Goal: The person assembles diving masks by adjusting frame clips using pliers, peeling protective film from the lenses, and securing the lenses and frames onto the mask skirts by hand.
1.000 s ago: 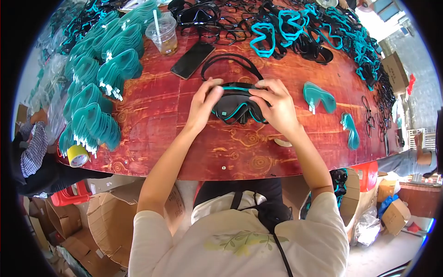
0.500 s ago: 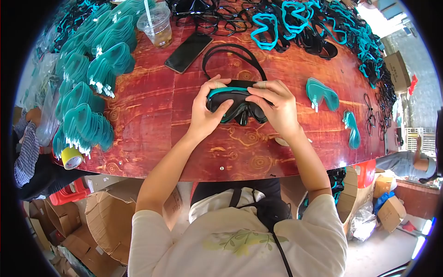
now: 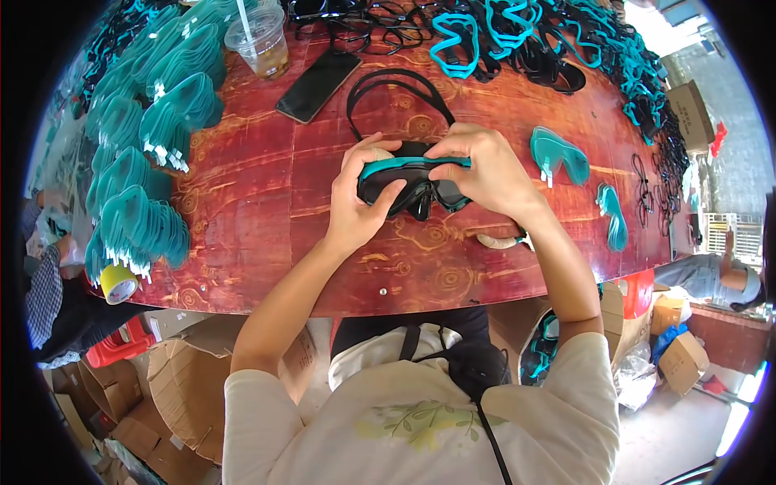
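Note:
A pair of black goggles [image 3: 415,187] with a teal upper rim is held upright over the table in front of me. My left hand [image 3: 361,192] grips its left end, thumb on the lens side and fingers over the top. On the right part of the top rim, my right hand [image 3: 487,167] pinches with thumb and forefinger. Behind the goggles the black strap [image 3: 396,78] loops across the table. To the right lie teal lens pieces [image 3: 559,155] with a white tab, and a narrower teal stack [image 3: 612,217].
Teal lens stacks [image 3: 145,222] line the left side beside a yellow tape roll [image 3: 119,284]. A phone [image 3: 318,85] and a plastic cup [image 3: 260,48] stand farther back. Teal and black frames [image 3: 455,46] heap along the far edge. Cardboard boxes [image 3: 190,388] sit below the table.
My right hand has turned and shifted along the top rim, its elbow swinging outward. The left hand keeps its hold on the goggles. The whole view has shifted slightly.

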`<act>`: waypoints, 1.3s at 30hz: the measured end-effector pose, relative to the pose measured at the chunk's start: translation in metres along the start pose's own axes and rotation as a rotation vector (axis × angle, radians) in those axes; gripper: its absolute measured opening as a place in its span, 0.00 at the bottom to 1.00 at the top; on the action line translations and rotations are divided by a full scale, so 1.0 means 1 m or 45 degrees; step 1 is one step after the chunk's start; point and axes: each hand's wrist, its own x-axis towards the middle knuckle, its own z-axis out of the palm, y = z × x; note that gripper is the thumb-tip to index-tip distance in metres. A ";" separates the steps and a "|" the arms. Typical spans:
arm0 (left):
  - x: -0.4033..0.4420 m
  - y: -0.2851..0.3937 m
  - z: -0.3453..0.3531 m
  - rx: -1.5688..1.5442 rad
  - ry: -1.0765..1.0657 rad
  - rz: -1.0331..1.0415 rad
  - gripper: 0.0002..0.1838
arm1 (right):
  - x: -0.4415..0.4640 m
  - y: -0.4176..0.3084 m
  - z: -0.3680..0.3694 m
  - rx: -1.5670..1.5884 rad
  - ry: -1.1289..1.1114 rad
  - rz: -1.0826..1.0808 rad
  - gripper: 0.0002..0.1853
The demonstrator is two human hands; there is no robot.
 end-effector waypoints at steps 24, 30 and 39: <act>0.001 -0.009 0.023 -0.051 0.301 0.061 0.12 | -0.154 0.064 0.046 -0.483 0.474 0.007 0.37; -0.004 0.022 0.020 0.299 0.277 0.369 0.10 | -0.149 0.048 0.032 0.750 0.969 -0.068 0.16; -0.016 0.022 0.033 0.393 0.301 0.507 0.06 | -0.027 -0.058 0.017 1.690 0.908 -0.612 0.45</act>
